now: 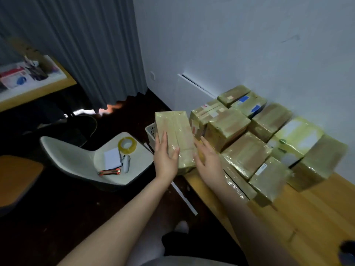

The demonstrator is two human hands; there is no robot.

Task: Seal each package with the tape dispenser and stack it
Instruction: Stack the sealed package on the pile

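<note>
A long cardboard package (pixel 175 131) wrapped in glossy tape juts over the left end of the wooden table (pixel 299 214). My left hand (pixel 165 156) lies on its left side with straight fingers and the thumb on top. My right hand (pixel 207 160) rests against its right side, fingers straight. Several taped packages (pixel 247 150) lie side by side along the wall to the right. A roll of clear tape (pixel 127 144) sits on a white chair (pixel 84 160) to the left.
The chair seat also carries a white paper pad (pixel 112 158), an orange box cutter (pixel 109 172) and a white device (pixel 126 162). A white slotted basket (pixel 151 131) stands behind the held package. Grey curtain and a desk at the far left.
</note>
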